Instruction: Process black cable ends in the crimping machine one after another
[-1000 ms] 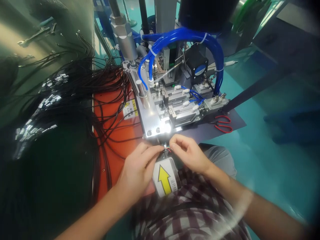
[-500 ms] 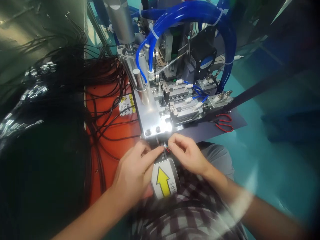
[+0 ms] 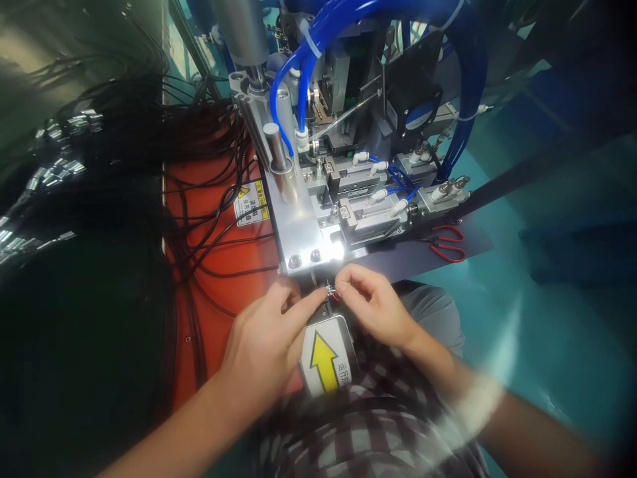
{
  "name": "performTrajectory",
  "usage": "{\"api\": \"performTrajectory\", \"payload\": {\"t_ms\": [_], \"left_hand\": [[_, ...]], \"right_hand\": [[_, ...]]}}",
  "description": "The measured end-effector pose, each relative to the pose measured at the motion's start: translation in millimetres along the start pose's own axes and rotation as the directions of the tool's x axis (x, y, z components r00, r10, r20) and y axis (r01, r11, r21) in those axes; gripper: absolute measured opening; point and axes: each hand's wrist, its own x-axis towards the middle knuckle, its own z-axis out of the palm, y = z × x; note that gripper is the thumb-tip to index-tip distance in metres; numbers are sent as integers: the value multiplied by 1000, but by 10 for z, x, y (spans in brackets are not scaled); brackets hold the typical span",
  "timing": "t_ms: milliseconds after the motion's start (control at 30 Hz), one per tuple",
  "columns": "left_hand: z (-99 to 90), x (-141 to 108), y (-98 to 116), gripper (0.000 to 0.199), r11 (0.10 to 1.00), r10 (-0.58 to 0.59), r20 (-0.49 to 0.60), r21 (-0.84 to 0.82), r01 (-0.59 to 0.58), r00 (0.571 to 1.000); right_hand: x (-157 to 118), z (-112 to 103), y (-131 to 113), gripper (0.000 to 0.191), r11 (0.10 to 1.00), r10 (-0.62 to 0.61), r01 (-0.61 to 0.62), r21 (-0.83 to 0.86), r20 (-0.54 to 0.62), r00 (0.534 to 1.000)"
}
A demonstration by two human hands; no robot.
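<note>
Small thin wires (image 3: 334,295), one of them red, lie between my fingertips just in front of the metal machine's (image 3: 303,242) near edge. My left hand (image 3: 271,325) is closed, its thumb and finger at the left side of the wires. From the right, my right hand (image 3: 375,302) pinches the wires' other side with thumb and index finger. The exact wire ends are too small to make out. Below the fingertips sits a white plate with a yellow arrow (image 3: 324,362).
Black cables (image 3: 199,265) run over the orange surface (image 3: 219,292) at the left, beside a warning label (image 3: 251,203). Red-handled pliers (image 3: 448,243) lie on a dark mat at the right. Blue hoses (image 3: 465,79) arch over the machine.
The view has shifted slightly, so the machine's upper parts sit a little differently in the picture. Both hands keep nearly the same pose at the wires.
</note>
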Motion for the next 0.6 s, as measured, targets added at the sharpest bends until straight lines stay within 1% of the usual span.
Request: {"api": "performTrajectory", "payload": {"t_ms": [167, 333, 467, 600], "left_hand": [[3, 3, 3, 34, 999, 16, 6, 29, -16, 1000], [-11, 29, 13, 33, 999, 40, 16, 17, -40, 999], [-29, 43, 32, 33, 994, 60, 27, 90, -62, 998], [-40, 40, 28, 35, 982, 87, 65, 164, -96, 994]], "right_hand": [[-10, -2, -20, 18, 999, 5, -5, -37, -6, 1000], [-3, -4, -36, 18, 999, 15, -15, -52, 1, 1000], [-9, -13, -53, 18, 997, 17, -16, -77, 5, 1000], [-12, -24, -75, 16, 993, 3, -2, -115, 7, 1000]]}}
